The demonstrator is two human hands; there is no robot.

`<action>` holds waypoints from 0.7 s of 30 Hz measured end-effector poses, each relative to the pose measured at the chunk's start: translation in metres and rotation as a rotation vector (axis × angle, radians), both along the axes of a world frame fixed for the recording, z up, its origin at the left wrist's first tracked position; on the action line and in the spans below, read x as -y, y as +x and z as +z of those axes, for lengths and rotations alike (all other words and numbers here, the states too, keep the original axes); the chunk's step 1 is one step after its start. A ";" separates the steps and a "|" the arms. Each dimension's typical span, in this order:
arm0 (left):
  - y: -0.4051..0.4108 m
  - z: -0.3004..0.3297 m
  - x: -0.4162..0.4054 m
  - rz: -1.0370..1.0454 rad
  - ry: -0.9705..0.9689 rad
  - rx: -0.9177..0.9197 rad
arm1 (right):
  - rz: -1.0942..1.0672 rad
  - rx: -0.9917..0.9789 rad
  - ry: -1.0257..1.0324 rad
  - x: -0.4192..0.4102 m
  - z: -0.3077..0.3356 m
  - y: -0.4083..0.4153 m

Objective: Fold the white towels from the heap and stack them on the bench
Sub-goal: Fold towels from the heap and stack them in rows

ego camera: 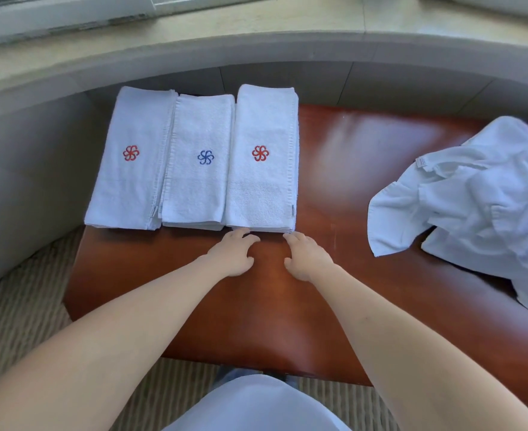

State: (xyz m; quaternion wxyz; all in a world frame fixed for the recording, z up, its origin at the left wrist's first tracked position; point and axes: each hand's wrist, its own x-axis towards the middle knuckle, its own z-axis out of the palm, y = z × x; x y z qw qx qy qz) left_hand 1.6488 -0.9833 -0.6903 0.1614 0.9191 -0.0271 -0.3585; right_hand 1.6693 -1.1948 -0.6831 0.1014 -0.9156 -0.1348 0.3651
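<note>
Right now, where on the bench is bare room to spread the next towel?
Bare wood lies between the right folded stack and the heap, and along the near edge of the bench under the forearms. The far left is crowded: three stacks sit side by side, both hands at the right one's near edge.

Glossy polished wood bench point(334, 169), soft matt terry-cloth folded towels point(261, 188), crumpled cloth heap point(480, 194), ribbed rough carpet point(20, 306)
</note>
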 end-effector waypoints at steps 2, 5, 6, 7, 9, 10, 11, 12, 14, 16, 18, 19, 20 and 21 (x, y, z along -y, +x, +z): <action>-0.005 0.014 0.004 0.013 0.003 0.039 | 0.001 0.029 0.015 0.006 0.015 -0.001; -0.014 0.039 0.012 0.053 -0.017 0.101 | 0.019 0.092 0.010 0.014 0.038 -0.005; -0.018 0.047 0.015 0.058 -0.022 0.122 | 0.024 0.109 0.013 0.016 0.046 -0.008; -0.022 0.056 0.019 0.060 -0.023 0.140 | 0.026 0.127 0.017 0.017 0.053 -0.012; -0.033 0.074 0.025 0.069 -0.023 0.177 | 0.030 0.157 0.025 0.021 0.069 -0.023; -0.040 0.083 0.028 0.077 -0.019 0.194 | 0.035 0.171 0.026 0.023 0.076 -0.029; -0.048 0.092 0.032 0.084 -0.012 0.210 | 0.045 0.184 0.027 0.025 0.082 -0.036; -0.057 0.100 0.035 0.089 -0.001 0.225 | 0.058 0.198 0.030 0.027 0.088 -0.043; -0.075 0.114 0.041 0.096 0.022 0.264 | 0.087 0.230 0.044 0.029 0.099 -0.059; -0.094 0.127 0.046 0.115 0.036 0.305 | 0.113 0.261 0.059 0.030 0.107 -0.076; -0.116 0.138 0.052 0.142 0.042 0.340 | 0.138 0.285 0.060 0.032 0.115 -0.093; -0.127 0.143 0.055 0.155 0.043 0.352 | 0.146 0.296 0.062 0.033 0.118 -0.101; -0.140 0.147 0.058 0.170 0.039 0.358 | 0.152 0.304 0.065 0.034 0.122 -0.110; -0.155 0.150 0.063 0.185 0.031 0.360 | 0.158 0.307 0.069 0.037 0.126 -0.119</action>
